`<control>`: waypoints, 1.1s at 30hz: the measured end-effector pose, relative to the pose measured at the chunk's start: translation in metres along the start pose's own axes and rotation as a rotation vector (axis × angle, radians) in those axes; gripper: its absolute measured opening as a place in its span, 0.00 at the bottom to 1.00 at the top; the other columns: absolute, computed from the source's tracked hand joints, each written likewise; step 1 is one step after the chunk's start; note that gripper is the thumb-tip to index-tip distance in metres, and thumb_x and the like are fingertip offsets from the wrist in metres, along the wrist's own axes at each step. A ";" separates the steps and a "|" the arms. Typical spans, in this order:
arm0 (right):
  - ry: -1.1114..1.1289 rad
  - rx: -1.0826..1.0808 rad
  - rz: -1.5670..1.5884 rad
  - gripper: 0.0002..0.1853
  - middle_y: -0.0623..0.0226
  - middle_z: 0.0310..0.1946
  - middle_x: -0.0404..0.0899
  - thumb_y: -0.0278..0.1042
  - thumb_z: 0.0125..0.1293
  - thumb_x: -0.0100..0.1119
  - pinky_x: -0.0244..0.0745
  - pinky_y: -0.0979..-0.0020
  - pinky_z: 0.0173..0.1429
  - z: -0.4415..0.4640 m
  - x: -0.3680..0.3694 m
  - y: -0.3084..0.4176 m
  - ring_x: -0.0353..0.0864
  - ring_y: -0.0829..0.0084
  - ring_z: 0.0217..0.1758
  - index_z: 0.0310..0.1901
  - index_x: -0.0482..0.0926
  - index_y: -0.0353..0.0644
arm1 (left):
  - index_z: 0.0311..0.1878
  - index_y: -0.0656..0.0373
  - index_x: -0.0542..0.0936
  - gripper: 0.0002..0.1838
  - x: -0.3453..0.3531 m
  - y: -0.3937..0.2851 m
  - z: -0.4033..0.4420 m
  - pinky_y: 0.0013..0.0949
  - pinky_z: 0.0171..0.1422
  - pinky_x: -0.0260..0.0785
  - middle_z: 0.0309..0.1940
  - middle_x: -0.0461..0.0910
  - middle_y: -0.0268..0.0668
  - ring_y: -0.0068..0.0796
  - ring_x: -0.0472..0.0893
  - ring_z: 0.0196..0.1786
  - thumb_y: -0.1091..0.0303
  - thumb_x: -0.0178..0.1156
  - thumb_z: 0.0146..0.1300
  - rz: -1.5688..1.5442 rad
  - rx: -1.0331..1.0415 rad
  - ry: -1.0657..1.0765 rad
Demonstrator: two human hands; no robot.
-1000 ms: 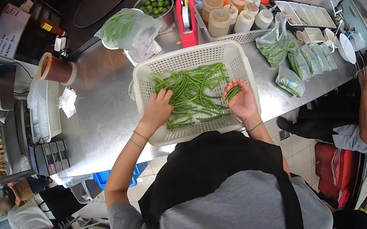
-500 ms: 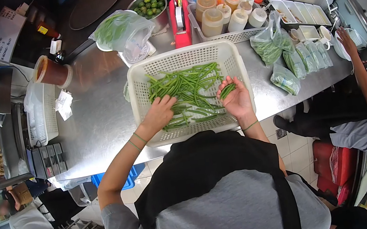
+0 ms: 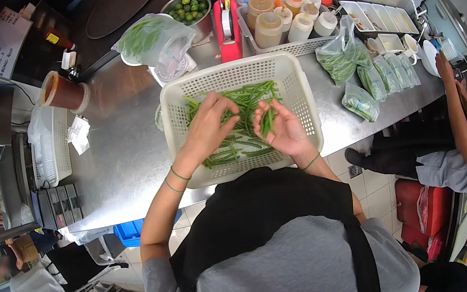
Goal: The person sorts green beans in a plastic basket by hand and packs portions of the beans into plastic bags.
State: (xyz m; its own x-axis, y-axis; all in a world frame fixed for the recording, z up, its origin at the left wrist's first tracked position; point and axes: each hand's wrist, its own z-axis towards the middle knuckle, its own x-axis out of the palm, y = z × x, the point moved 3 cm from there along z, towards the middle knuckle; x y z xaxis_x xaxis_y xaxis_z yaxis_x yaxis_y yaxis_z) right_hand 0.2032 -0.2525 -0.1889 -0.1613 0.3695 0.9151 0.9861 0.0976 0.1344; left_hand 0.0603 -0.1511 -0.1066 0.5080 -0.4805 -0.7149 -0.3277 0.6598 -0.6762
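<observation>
Green beans [image 3: 268, 121] sit in half-curled right hand [image 3: 288, 133]; left hand [image 3: 210, 126] part-open.

Steel counter [image 3: 118, 145]: white basket [image 3: 228, 72], bagged greens [image 3: 359, 103].

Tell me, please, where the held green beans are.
In the head view, the held green beans are in the right hand, over the right half of the perforated basket.
</observation>
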 end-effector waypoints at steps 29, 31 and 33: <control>-0.059 0.019 -0.119 0.17 0.65 0.43 0.73 0.45 0.70 0.46 0.69 0.65 0.57 -0.003 -0.002 -0.011 0.73 0.69 0.50 0.50 0.71 0.40 | 0.30 0.60 0.78 0.07 0.013 0.008 -0.002 0.30 0.40 0.67 0.32 0.69 0.35 0.27 0.72 0.36 0.68 0.63 0.50 -0.265 -0.104 0.365; -0.033 0.048 -0.126 0.17 0.65 0.43 0.73 0.45 0.71 0.46 0.69 0.65 0.57 -0.002 0.006 -0.016 0.73 0.69 0.50 0.50 0.71 0.40 | 0.31 0.61 0.78 0.07 0.014 -0.004 0.006 0.31 0.40 0.67 0.32 0.69 0.35 0.28 0.73 0.36 0.69 0.62 0.51 -0.284 -0.133 0.296; -0.026 0.057 -0.107 0.17 0.65 0.43 0.74 0.46 0.71 0.45 0.69 0.65 0.56 -0.001 0.010 -0.018 0.73 0.68 0.49 0.50 0.71 0.41 | 0.33 0.60 0.79 0.08 0.013 -0.010 0.009 0.33 0.42 0.67 0.35 0.69 0.37 0.33 0.73 0.40 0.68 0.64 0.52 -0.112 -0.049 0.175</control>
State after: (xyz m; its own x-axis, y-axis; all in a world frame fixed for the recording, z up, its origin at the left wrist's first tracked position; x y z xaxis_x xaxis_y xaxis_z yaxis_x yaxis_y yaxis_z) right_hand 0.1843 -0.2512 -0.1821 -0.2671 0.3784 0.8863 0.9595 0.1895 0.2083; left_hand 0.0770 -0.1586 -0.1072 0.3986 -0.6452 -0.6517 -0.3177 0.5694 -0.7581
